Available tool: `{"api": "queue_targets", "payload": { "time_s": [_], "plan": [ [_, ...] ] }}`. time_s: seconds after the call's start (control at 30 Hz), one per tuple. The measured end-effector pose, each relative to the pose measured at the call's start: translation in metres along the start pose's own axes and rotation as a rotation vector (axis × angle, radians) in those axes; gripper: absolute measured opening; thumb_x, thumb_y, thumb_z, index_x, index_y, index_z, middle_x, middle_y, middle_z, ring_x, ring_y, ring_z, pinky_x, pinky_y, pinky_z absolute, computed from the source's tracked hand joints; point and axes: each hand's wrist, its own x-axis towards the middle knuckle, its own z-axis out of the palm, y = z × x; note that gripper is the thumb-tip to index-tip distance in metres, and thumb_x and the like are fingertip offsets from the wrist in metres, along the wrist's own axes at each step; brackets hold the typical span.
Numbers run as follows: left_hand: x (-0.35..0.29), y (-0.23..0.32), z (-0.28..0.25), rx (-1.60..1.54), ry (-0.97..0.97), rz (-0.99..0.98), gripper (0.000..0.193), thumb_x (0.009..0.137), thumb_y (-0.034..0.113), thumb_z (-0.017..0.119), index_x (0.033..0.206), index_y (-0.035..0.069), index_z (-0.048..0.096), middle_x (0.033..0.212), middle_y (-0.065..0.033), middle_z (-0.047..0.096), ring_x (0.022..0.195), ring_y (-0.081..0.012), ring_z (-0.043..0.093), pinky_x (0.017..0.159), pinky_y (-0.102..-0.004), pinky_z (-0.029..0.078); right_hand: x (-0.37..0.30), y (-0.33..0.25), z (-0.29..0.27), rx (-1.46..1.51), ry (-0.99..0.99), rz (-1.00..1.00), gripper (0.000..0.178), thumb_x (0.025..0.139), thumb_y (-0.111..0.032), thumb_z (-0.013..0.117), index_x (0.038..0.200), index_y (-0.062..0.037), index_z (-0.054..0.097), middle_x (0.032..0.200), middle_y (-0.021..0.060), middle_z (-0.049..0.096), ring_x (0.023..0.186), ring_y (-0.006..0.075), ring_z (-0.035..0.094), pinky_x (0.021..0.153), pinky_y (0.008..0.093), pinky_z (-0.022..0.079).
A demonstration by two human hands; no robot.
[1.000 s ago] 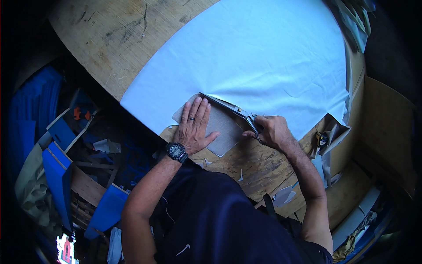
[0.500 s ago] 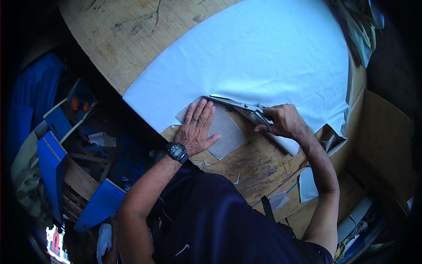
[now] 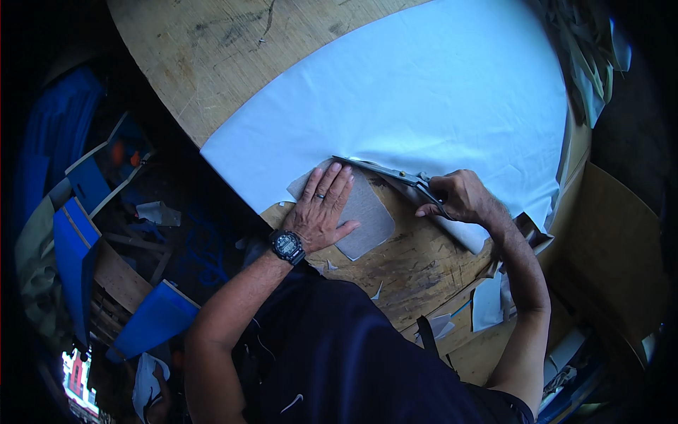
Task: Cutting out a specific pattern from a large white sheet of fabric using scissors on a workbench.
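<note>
A large pale blue sheet of fabric (image 3: 424, 106) lies spread over a worn wooden table (image 3: 212, 63). My left hand (image 3: 321, 208), with a ring and a black wristwatch, presses flat on a grey template piece (image 3: 367, 215) at the sheet's near edge. My right hand (image 3: 459, 198) grips metal scissors (image 3: 385, 172), whose blades point left along the template's top edge into the fabric.
Blue panels and boards (image 3: 78, 240) stand stacked on the floor at the left. Paper and fabric scraps (image 3: 487, 304) lie near the table's edge at the right. More cut pieces (image 3: 590, 63) pile up at the far right. A cardboard sheet (image 3: 621, 254) lies beyond the table at the right.
The scissors and my right hand have shifted a little right along the template's top edge. My left hand stays flat on the template.
</note>
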Motion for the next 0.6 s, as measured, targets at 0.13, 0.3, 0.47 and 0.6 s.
{"api": "queue_targets", "payload": {
  "time_s": [0.13, 0.3, 0.47, 0.6],
  "plan": [
    [0.0, 0.0, -0.001, -0.005, 0.002, -0.002, 0.096, 0.092, 0.061, 0.063, 0.154, -0.005, 0.034, 0.164, -0.0209, 0.028, 0.156, -0.0333, 0.02, 0.128, -0.051, 0.013, 0.003, 0.005, 0.002, -0.003, 0.042, -0.025, 0.06, 0.081, -0.064, 0.076, 0.083, -0.0041, 0.07, 0.06, 0.01, 0.063, 0.062, 0.0291, 0.068, 0.061, 0.0434, 0.054],
    [0.002, 0.001, -0.002, -0.024, 0.004, -0.003, 0.096, 0.091, 0.06, 0.064, 0.154, -0.005, 0.034, 0.164, -0.0208, 0.028, 0.156, -0.0329, 0.02, 0.128, -0.0508, 0.013, 0.005, 0.01, -0.009, -0.106, 0.037, -0.064, 0.051, 0.081, -0.055, 0.081, 0.079, -0.0065, 0.067, 0.062, 0.0065, 0.064, 0.058, 0.0233, 0.065, 0.057, 0.0401, 0.053],
    [0.0, 0.0, 0.0, -0.04, 0.01, -0.009, 0.095, 0.092, 0.06, 0.064, 0.154, -0.005, 0.034, 0.164, -0.0207, 0.028, 0.155, -0.0326, 0.021, 0.128, -0.0508, 0.013, 0.018, 0.007, -0.031, -0.199, 0.082, -0.145, 0.045, 0.078, -0.049, 0.085, 0.08, -0.0077, 0.066, 0.064, 0.0039, 0.066, 0.06, 0.0209, 0.067, 0.057, 0.0376, 0.055],
    [0.0, 0.0, 0.0, -0.049, -0.004, -0.013, 0.094, 0.092, 0.059, 0.064, 0.154, -0.005, 0.034, 0.164, -0.0207, 0.028, 0.155, -0.0325, 0.021, 0.129, -0.0504, 0.013, 0.031, 0.007, -0.045, -0.29, 0.032, -0.15, 0.045, 0.08, -0.05, 0.083, 0.08, -0.0082, 0.067, 0.067, 0.0039, 0.067, 0.062, 0.0222, 0.067, 0.057, 0.0386, 0.054]
  ]
}}
